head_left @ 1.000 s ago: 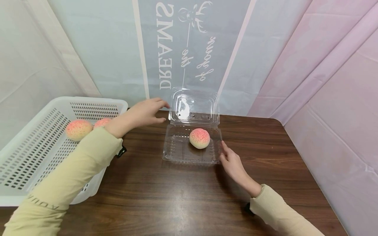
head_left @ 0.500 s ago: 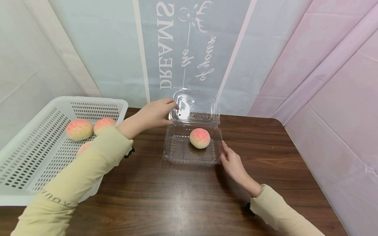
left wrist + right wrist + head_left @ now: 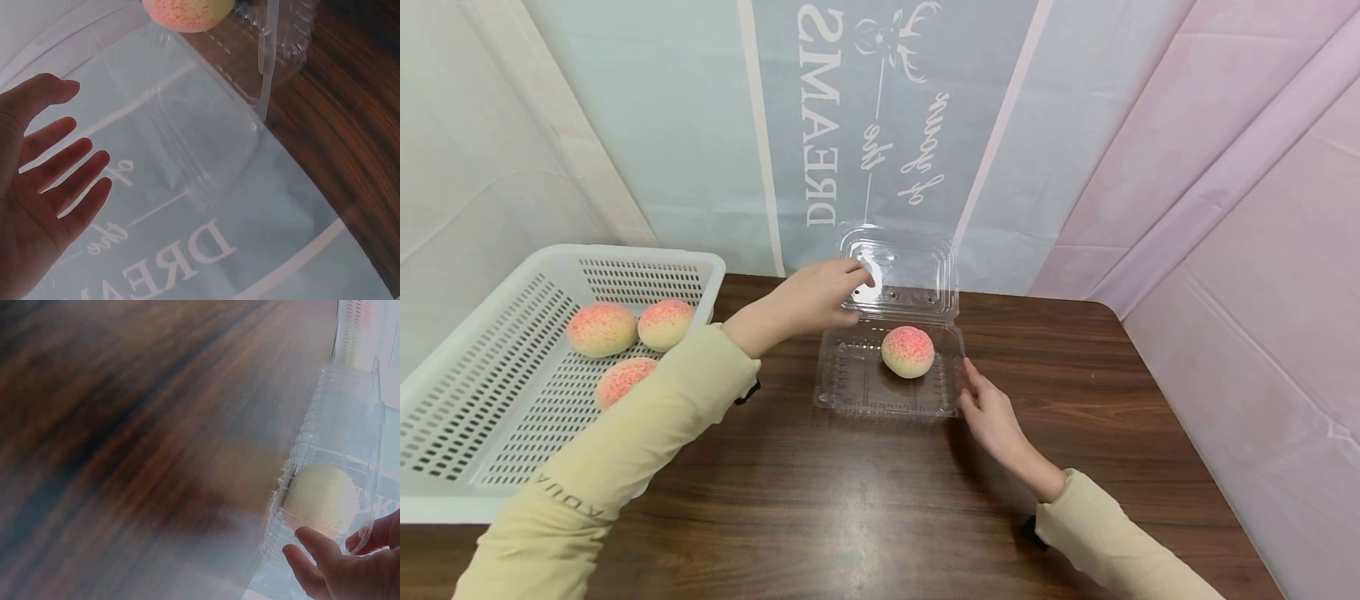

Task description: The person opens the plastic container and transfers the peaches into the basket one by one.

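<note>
A clear plastic clamshell container (image 3: 846, 385) stands unlatched on the table, its lid (image 3: 917, 262) tipped back against the backdrop. One pink-and-cream peach (image 3: 907, 352) sits in the right half of its base. My left hand (image 3: 820, 297) hovers at the left side of the lid near the hinge, fingers spread and apart in the left wrist view, holding nothing. At the base's right edge, my right hand (image 3: 996, 423) pinches the rim between thumb and fingers, as the right wrist view shows. Part of the lid's lower left lies behind my left fingers.
On the left stands a white slotted plastic basket (image 3: 715, 279) with peaches (image 3: 601, 330) inside; my left sleeve (image 3: 647, 433) crosses over its front right part. A printed fabric backdrop (image 3: 700, 125) rises behind the dark wood table (image 3: 820, 508), and pinkish fabric hangs at right.
My left hand has moved right, from beside the basket to over the lid's left edge, uncovering more peaches in the basket. My right hand and the container have stayed put.
</note>
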`<state>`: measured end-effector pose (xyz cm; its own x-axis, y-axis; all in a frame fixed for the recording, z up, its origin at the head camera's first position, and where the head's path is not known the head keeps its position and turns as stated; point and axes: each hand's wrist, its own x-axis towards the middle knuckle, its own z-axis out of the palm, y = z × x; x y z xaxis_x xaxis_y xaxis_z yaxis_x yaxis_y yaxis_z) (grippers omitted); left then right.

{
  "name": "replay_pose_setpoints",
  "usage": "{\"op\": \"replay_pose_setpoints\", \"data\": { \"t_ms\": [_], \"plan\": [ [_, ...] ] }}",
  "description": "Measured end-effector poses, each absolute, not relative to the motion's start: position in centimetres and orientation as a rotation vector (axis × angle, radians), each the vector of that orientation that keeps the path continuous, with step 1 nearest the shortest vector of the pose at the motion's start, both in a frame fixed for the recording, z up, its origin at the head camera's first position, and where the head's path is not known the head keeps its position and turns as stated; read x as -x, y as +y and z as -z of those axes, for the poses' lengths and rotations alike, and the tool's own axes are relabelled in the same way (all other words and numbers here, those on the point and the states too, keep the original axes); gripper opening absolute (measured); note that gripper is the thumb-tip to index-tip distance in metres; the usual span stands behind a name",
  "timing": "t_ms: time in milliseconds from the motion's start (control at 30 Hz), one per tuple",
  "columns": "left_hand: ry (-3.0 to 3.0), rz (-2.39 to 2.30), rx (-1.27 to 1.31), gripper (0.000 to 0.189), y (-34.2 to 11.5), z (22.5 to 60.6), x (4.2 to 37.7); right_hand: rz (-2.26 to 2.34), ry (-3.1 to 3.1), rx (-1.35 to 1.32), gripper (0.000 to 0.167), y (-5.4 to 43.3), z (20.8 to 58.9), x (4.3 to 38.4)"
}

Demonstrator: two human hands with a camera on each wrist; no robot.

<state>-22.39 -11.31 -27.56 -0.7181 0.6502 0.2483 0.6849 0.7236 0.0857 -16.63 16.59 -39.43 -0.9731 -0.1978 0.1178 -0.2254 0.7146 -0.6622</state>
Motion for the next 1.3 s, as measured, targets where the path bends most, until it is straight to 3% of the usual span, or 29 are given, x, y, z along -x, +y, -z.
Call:
{"op": "replay_pose_setpoints", "data": {
  "t_ms": [1300],
  "plan": [
    [-2.89,0.237,1.077,0.045,-7.2,29.9,22.3,-1.138,-2.85,-0.37,0.051,16.6,39.8,16.6]
  ]
}}
